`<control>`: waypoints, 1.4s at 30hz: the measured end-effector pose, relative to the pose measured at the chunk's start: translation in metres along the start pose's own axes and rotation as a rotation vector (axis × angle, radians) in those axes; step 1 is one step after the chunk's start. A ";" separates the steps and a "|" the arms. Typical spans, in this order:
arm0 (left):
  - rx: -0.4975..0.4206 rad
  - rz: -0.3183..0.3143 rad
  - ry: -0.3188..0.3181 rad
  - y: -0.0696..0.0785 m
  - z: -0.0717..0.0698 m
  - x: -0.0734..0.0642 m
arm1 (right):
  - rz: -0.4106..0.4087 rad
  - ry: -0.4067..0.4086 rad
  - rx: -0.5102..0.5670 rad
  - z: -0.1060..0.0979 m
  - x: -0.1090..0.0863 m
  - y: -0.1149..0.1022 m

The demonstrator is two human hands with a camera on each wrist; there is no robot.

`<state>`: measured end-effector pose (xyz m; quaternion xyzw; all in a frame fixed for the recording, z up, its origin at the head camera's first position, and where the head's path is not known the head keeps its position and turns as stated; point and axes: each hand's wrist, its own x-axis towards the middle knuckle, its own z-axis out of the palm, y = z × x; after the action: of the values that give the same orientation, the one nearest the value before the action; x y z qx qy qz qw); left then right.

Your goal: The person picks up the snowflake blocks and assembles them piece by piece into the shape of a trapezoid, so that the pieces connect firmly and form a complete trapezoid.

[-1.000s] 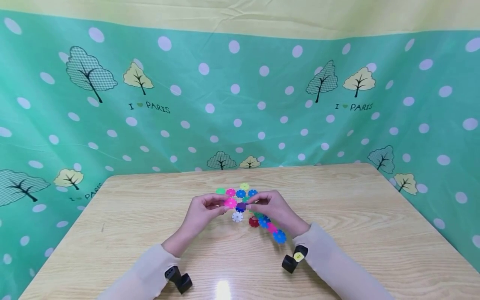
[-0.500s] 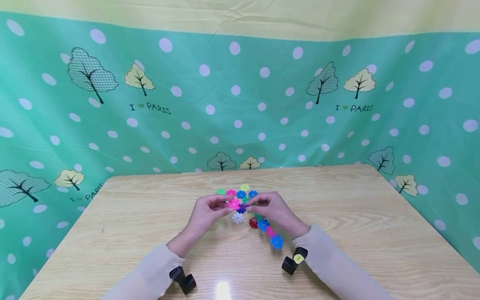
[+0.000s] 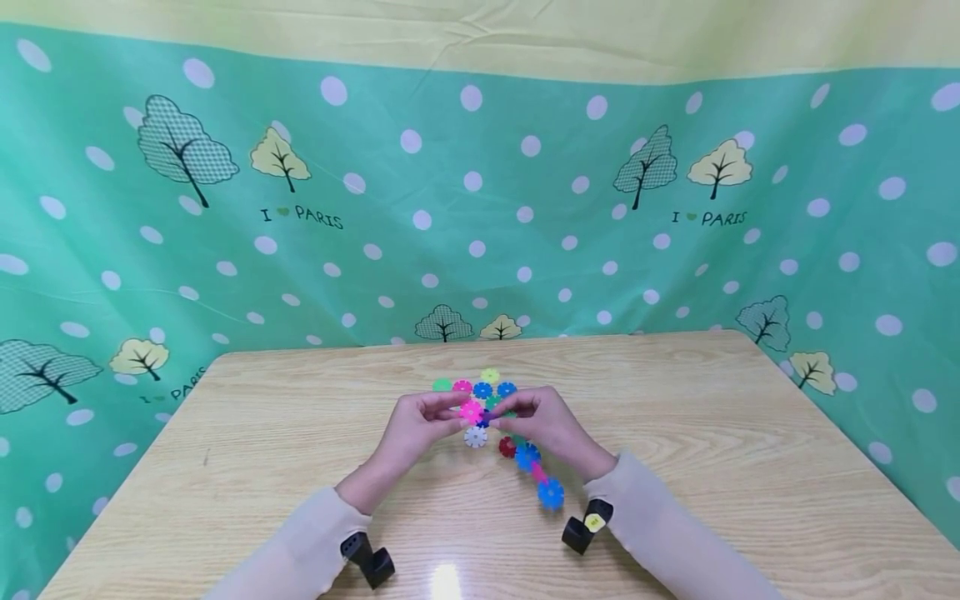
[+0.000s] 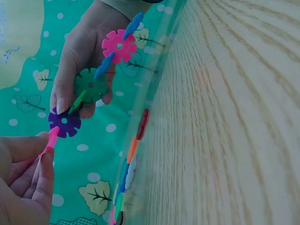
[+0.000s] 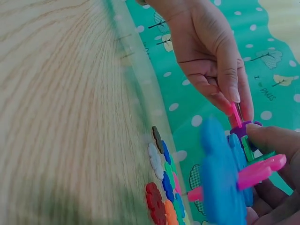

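Note:
My left hand pinches a pink snowflake disc, a flat round plastic piece with notches in its rim. Opposite it, my right hand holds a purple snowflake disc between thumb and fingers. The pink disc stands edge-on at the purple one's rim, meeting it in the left wrist view. From the purple disc runs a joined chain of green, blue and pink discs, passing under my right hand and ending in a blue disc. Both hands are raised above the table in the wrist views.
Loose snowflake discs lie on the wooden table beneath and behind the hands, among them a white disc, a red disc and a yellow disc. A green dotted curtain hangs behind the table.
My left hand has moved slightly right, bringing the pink disc up to the purple one. The chain's blue end has swung toward me and a little left. My right hand has barely moved.

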<state>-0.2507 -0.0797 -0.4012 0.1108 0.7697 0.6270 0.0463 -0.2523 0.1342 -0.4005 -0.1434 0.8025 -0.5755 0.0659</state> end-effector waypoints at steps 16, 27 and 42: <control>0.186 0.111 -0.150 -0.001 -0.009 0.004 | -0.038 -0.016 0.016 -0.001 -0.001 -0.002; 0.260 0.233 -0.320 -0.004 -0.016 0.007 | -0.078 -0.081 -0.046 -0.004 -0.001 -0.001; 0.257 0.314 -0.344 -0.004 -0.013 0.003 | -0.094 -0.110 0.088 -0.003 -0.005 -0.006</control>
<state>-0.2571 -0.0916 -0.4021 0.3388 0.7971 0.4957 0.0642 -0.2475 0.1372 -0.3944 -0.2094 0.7638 -0.6040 0.0892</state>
